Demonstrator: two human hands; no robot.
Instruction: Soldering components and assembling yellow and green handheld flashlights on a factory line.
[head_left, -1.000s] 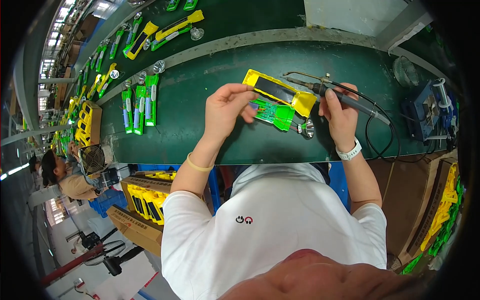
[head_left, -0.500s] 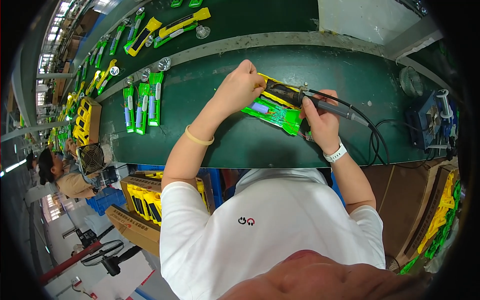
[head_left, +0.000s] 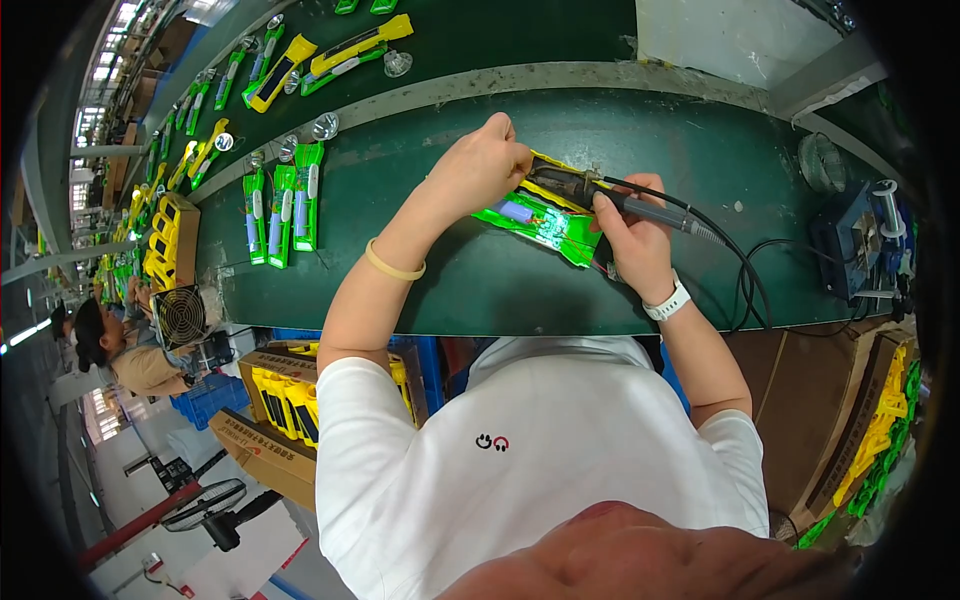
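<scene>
My right hand [head_left: 640, 240] grips the dark grey handle of a soldering iron [head_left: 660, 212], its cable trailing to the right. The iron's front end points left over an opened yellow casing half [head_left: 548, 157]. My left hand [head_left: 480, 170] is closed in a pinch at that casing's left end; what lies between the fingertips is hidden. Just below, an opened green casing half [head_left: 578, 246] holds a blue cylindrical battery [head_left: 515, 211] and a circuit board [head_left: 548, 228] with thin wires, glowing bright white. Part of the green half's right end is near my right fingers.
Three green casing halves [head_left: 281, 215] with batteries and round reflectors lie on the left of the green bench. Beyond a raised rail [head_left: 450, 88] sit more yellow and green units [head_left: 350, 55]. A blue soldering station [head_left: 845, 240] and wire-mesh cup [head_left: 822, 163] stand at right.
The circuit board in the green half has lit up white. Both hands and the iron keep nearly the same place, with a slight shift left.
</scene>
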